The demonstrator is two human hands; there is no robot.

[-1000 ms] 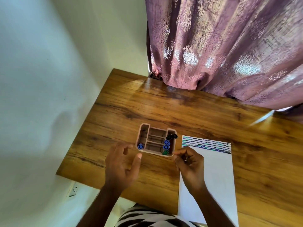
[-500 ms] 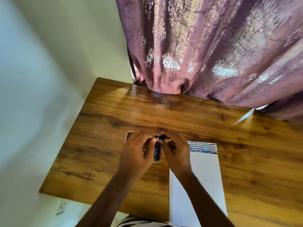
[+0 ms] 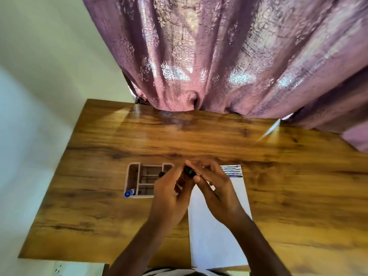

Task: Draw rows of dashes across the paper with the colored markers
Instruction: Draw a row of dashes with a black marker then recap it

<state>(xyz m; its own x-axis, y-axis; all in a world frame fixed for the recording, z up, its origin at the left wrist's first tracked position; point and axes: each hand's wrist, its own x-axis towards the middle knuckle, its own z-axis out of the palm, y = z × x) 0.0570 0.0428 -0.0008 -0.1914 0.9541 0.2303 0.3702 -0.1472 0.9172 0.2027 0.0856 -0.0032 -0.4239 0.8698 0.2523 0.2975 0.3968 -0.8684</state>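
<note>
A white sheet of paper lies on the wooden table, with several rows of dark and teal dashes along its far edge. A pinkish marker holder stands left of the paper, a blue-capped marker in its near-left slot. Both hands meet over the holder's right side. My left hand and my right hand both grip a black marker between them. The holder's right slots are hidden behind my hands.
A purple patterned curtain hangs over the table's far edge. A white wall runs along the left, with a socket low down. A light strip lies at the table's far right.
My hands have shifted right and nearer, off the holder, carrying the black marker above the paper's left edge. The view has tilted, and the holder's left part is uncovered again.
</note>
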